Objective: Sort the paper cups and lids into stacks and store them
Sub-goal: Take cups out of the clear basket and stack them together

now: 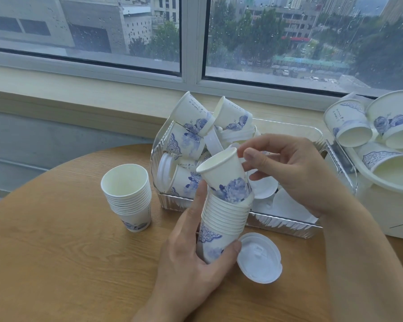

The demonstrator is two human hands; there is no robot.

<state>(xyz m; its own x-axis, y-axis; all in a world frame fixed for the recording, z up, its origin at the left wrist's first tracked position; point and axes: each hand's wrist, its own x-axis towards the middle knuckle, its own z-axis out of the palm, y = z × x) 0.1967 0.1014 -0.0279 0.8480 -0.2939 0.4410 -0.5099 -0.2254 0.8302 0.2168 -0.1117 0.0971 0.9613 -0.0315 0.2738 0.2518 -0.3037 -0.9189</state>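
Note:
My left hand (189,247) grips a tilted stack of white paper cups with blue flowers (221,219) just above the table. One more cup (226,177) sits partly in the top of that stack, and my right hand (286,168) pinches its rim. A second, upright stack of cups (127,196) stands on the table to the left. A white lid (260,257) lies flat by the held stack. The clear tray (284,225) behind holds loose cups (191,135) and lids (286,203).
The round wooden table (68,252) carries everything. A white bin (386,205) at the right holds larger cups (351,126). A window sill (79,89) and window run along the back.

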